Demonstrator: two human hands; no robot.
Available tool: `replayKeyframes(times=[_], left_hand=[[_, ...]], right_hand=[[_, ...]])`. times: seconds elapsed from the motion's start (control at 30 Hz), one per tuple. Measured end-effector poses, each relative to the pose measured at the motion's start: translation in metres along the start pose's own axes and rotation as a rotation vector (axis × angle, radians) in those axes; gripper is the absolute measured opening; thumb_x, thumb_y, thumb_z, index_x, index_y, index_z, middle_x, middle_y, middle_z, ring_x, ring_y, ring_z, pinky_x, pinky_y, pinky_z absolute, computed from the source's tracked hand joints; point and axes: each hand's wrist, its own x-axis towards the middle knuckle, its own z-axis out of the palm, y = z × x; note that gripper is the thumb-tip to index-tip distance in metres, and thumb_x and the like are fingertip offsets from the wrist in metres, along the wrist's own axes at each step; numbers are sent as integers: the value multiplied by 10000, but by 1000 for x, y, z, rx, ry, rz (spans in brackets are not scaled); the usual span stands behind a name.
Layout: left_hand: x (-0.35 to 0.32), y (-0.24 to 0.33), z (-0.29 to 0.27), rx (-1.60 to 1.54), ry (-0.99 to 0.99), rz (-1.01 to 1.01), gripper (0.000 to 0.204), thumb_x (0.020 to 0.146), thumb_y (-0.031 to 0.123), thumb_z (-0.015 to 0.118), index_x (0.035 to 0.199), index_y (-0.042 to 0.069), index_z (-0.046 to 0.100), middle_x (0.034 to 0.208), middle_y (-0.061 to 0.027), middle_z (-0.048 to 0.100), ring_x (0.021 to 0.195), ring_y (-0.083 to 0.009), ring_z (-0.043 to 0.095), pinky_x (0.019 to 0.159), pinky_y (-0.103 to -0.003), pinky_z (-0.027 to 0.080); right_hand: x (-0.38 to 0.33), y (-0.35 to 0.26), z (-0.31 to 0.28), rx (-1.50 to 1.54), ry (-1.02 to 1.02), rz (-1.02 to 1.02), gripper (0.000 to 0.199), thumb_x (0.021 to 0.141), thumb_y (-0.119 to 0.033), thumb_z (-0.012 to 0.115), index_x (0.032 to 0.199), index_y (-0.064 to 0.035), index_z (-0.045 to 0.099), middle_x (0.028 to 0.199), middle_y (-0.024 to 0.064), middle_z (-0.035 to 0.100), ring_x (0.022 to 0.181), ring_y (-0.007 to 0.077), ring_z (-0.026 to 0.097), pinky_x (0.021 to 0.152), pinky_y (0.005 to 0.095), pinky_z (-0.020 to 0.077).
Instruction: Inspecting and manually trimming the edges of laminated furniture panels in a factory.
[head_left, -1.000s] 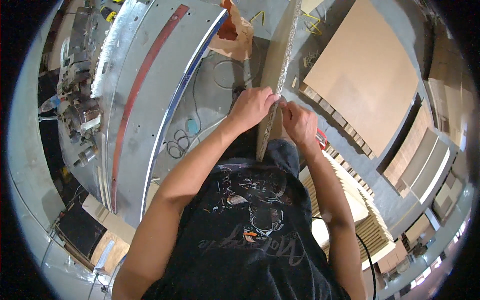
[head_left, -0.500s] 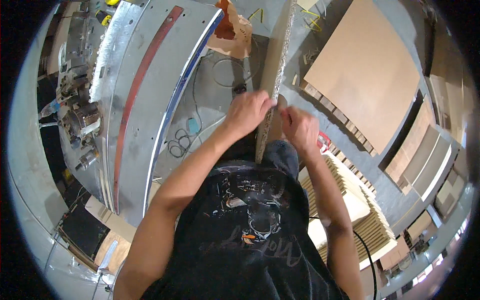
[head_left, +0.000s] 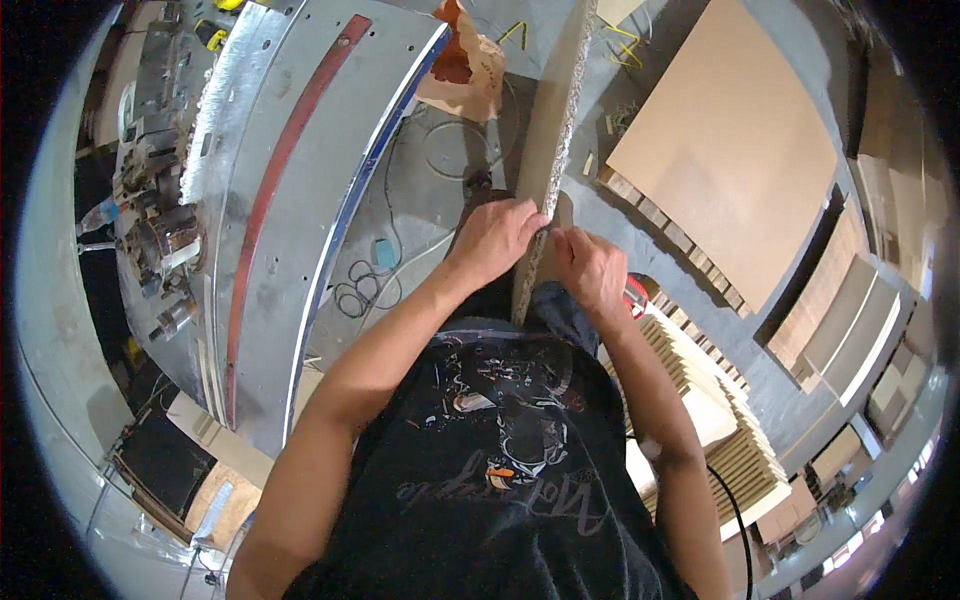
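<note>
A chipboard panel (head_left: pixel 555 150) stands on its edge in front of me, between my legs, its rough speckled edge facing up. My left hand (head_left: pixel 500 240) is closed at the left of this edge, thumb and fingertips pinched together against it. Close by on the right side, my right hand (head_left: pixel 592 268) is closed too, its fingers curled near the edge. Whatever small thing either hand pinches is hidden. Beside my right wrist shows a red and white object (head_left: pixel 636 296), partly covered; its kind cannot be made out.
At left is a large grey machine table (head_left: pixel 310 190) with a red strip and a blue edge. Cables (head_left: pixel 368 287) and a torn brown paper bag (head_left: pixel 468 75) lie beyond. A stack of brown boards (head_left: pixel 730 150) is at right, with cream slatted pieces (head_left: pixel 710 400) nearer me.
Both hands have come slightly toward me along the panel's edge. The right hand has moved a little left, and its fingers have turned closer to the edge.
</note>
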Motion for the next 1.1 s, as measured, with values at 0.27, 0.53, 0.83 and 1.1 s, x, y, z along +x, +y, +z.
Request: replayKeyframes(times=[0.27, 0.53, 0.83, 1.1], left_hand=[[-49, 11, 8, -46, -89, -88, 251, 905, 183, 629, 759, 1, 537, 709, -191, 587, 672, -404, 590, 575, -464, 455], [7, 11, -8, 71, 15, 10, 274, 915, 232, 618, 760, 14, 559, 724, -197, 611, 701, -409, 606, 594, -479, 465], [28, 1, -4, 62, 77, 27, 244, 914, 207, 615, 777, 10, 572, 687, -213, 604, 658, -418, 599, 560, -478, 453], [24, 3, -3, 8, 59, 8, 232, 916, 183, 610, 785, -1, 560, 722, -220, 604, 678, -425, 592, 563, -466, 447]], right_hand=[[-52, -14, 5, 54, -43, 38, 234, 877, -247, 653, 738, -78, 571, 623, 148, 596, 563, 353, 600, 493, 453, 461], [6, 6, -9, -45, -21, 13, 238, 891, -305, 625, 787, -92, 597, 639, 156, 605, 599, 353, 616, 517, 449, 474], [36, 2, -12, -43, 19, -13, 267, 887, -295, 633, 741, -75, 595, 634, 149, 609, 573, 362, 601, 513, 450, 464], [30, 2, -8, -47, 10, 34, 262, 878, -261, 651, 711, -63, 607, 631, 146, 604, 558, 366, 587, 497, 432, 450]])
